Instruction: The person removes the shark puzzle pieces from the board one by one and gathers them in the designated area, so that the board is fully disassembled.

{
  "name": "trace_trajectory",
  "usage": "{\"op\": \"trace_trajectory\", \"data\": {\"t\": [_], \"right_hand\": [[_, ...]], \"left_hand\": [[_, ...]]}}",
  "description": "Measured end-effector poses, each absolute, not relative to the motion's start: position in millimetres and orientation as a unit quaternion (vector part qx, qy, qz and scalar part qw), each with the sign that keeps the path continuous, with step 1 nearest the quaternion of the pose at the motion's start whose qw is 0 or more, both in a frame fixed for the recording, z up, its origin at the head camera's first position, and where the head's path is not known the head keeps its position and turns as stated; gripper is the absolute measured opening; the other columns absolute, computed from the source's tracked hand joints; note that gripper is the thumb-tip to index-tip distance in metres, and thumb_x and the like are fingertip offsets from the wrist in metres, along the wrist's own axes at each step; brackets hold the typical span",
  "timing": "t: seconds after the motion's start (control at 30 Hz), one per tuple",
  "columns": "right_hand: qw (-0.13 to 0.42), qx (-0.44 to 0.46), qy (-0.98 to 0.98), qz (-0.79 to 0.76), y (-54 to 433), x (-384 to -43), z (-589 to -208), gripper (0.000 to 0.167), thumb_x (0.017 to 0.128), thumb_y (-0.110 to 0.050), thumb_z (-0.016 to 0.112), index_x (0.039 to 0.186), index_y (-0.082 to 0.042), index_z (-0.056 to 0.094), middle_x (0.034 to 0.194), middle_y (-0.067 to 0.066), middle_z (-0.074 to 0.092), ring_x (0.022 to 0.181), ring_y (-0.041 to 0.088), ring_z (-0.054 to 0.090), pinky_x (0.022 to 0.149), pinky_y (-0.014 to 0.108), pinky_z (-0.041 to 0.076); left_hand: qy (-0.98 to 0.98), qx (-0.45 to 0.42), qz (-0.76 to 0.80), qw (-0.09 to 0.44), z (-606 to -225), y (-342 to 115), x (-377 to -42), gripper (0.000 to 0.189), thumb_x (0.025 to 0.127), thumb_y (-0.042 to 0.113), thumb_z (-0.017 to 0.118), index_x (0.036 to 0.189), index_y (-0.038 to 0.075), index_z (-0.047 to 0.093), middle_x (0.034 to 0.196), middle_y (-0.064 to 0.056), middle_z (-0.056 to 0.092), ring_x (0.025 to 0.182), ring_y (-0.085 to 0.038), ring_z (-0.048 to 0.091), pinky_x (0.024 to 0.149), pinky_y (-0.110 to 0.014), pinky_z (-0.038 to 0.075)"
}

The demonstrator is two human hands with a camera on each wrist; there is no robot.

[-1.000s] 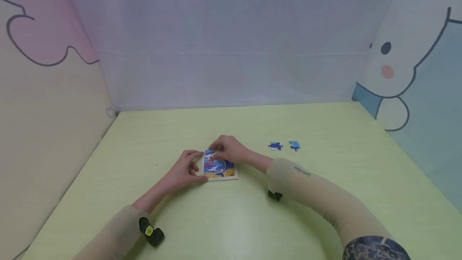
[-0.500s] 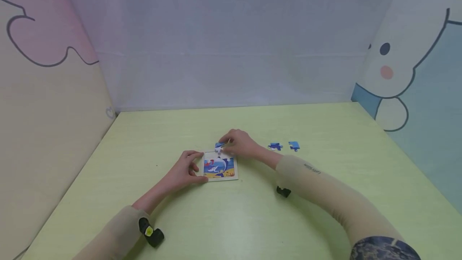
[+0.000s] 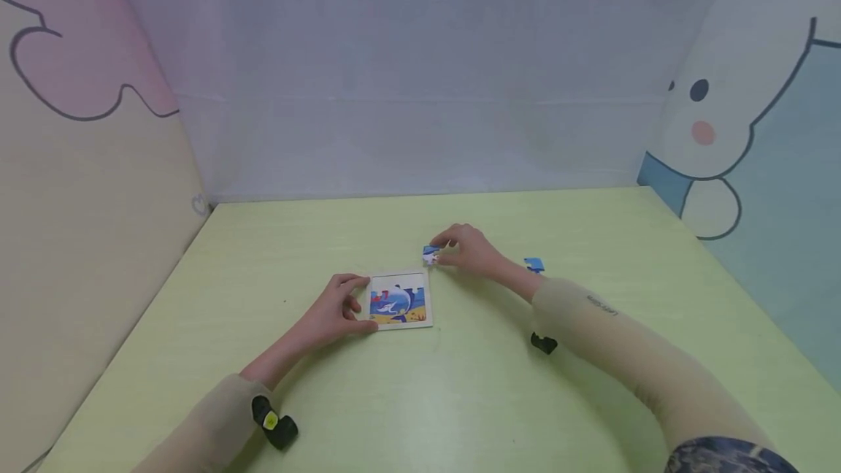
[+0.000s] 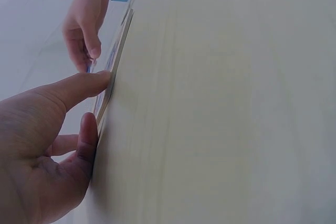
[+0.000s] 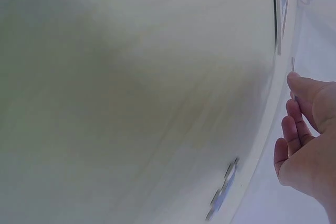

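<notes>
A small square jigsaw puzzle board [image 3: 430, 305] with a pale frame lies on the table. Its lower part shows a dolphin picture; a strip along the top is bare and white. My left hand [image 3: 331, 310] spans the board's left edge, thumb at the near corner and a fingertip at the far one. Beyond the board's upper right corner, my right hand [image 3: 469, 250] pinches a blue and white puzzle piece [image 3: 430, 255] between thumb and fingers. In the right wrist view that piece [image 5: 293, 65] appears edge-on, above the tabletop.
A loose blue puzzle piece [image 3: 535, 264] lies to the right, partly behind the right forearm. The yellow-green tabletop [image 3: 420, 400] runs back to a pale cloth wall [image 3: 420, 86]. Printed cartoon panels stand on both sides.
My right hand has lifted the puzzle piece from the board's top left and carried it right and away. The forearm now hides one loose piece. My left hand has stayed put.
</notes>
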State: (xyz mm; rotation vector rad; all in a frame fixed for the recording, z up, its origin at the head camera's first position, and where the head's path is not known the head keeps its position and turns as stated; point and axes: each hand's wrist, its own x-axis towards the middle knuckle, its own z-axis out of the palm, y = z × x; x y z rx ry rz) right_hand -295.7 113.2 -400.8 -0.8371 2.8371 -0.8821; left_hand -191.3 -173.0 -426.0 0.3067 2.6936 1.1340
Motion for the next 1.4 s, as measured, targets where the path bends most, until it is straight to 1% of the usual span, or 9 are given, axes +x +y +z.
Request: {"op": "trace_trajectory", "data": {"t": [0.17,0.43,0.67,0.8,0.93,1.03,1.2,1.4], "right_hand": [[0.023,-0.267,0.920,-0.285,129.5,-297.4,-403.5,0.031,0.088,-0.014,0.073,0.117,-0.005,0.071,0.110,0.012,0.071,0.104,0.027,0.061,0.093,0.042,0.049],[0.024,-0.270,0.922,-0.277,148.9,-302.2,-409.7,0.030,0.087,-0.013,0.073,0.116,-0.004,0.071,0.112,0.012,0.071,0.105,0.028,0.062,0.094,0.044,0.049],[0.029,-0.278,0.924,-0.261,161.5,-306.4,-412.8,0.030,0.086,-0.015,0.074,0.114,-0.004,0.071,0.114,0.013,0.072,0.104,0.028,0.062,0.094,0.044,0.048],[0.038,-0.279,0.924,-0.257,168.6,-309.3,-414.1,0.029,0.086,-0.015,0.075,0.113,-0.004,0.071,0.115,0.014,0.070,0.108,0.030,0.061,0.097,0.046,0.047],[0.067,-0.274,0.922,-0.267,173.3,-310.8,-414.0,0.029,0.088,-0.015,0.073,0.115,-0.005,0.070,0.120,0.014,0.066,0.115,0.031,0.058,0.102,0.049,0.044],[0.083,-0.268,0.919,-0.277,175.6,-310.5,-411.9,0.030,0.088,-0.015,0.074,0.116,-0.005,0.069,0.121,0.014,0.065,0.117,0.032,0.057,0.104,0.050,0.043],[0.083,-0.263,0.919,-0.281,178.4,-309.4,-408.9,0.032,0.087,-0.016,0.075,0.116,-0.005,0.069,0.121,0.014,0.066,0.116,0.032,0.058,0.103,0.049,0.044],[0.075,-0.261,0.922,-0.277,180.6,-310.6,-409.4,0.032,0.087,-0.016,0.075,0.116,-0.006,0.070,0.122,0.014,0.067,0.116,0.032,0.059,0.104,0.049,0.045]], "left_hand": [[0.913,0.104,0.383,0.097,-425.1,-172.1,-191.6,0.083,0.077,0.026,0.085,0.146,0.005,0.044,0.148,-0.016,0.034,0.089,-0.016,0.055,0.074,-0.020,0.048],[0.913,0.102,0.383,0.096,-428.0,-171.9,-199.8,0.083,0.077,0.025,0.085,0.147,0.006,0.044,0.149,-0.016,0.033,0.090,-0.017,0.056,0.077,-0.024,0.050],[0.913,0.096,0.386,0.097,-430.6,-171.6,-209.4,0.084,0.077,0.026,0.085,0.147,0.007,0.044,0.149,-0.015,0.032,0.092,-0.017,0.056,0.079,-0.026,0.050],[0.912,0.098,0.387,0.094,-431.4,-171.0,-212.7,0.083,0.077,0.025,0.085,0.147,0.006,0.044,0.149,-0.016,0.033,0.092,-0.018,0.056,0.079,-0.026,0.050],[0.913,0.100,0.384,0.094,-433.5,-172.4,-215.4,0.083,0.077,0.025,0.085,0.147,0.005,0.044,0.149,-0.018,0.033,0.092,-0.017,0.055,0.078,-0.024,0.049],[0.911,0.108,0.386,0.094,-435.2,-173.8,-218.1,0.083,0.077,0.023,0.085,0.146,0.003,0.044,0.149,-0.019,0.032,0.092,-0.017,0.056,0.076,-0.023,0.049],[0.910,0.112,0.388,0.094,-436.6,-173.5,-221.4,0.084,0.077,0.023,0.085,0.147,0.004,0.043,0.150,-0.019,0.032,0.091,-0.016,0.055,0.075,-0.021,0.048],[0.907,0.115,0.394,0.094,-434.9,-172.0,-223.9,0.084,0.077,0.023,0.085,0.147,0.003,0.043,0.150,-0.020,0.032,0.092,-0.017,0.055,0.076,-0.022,0.048]]}}
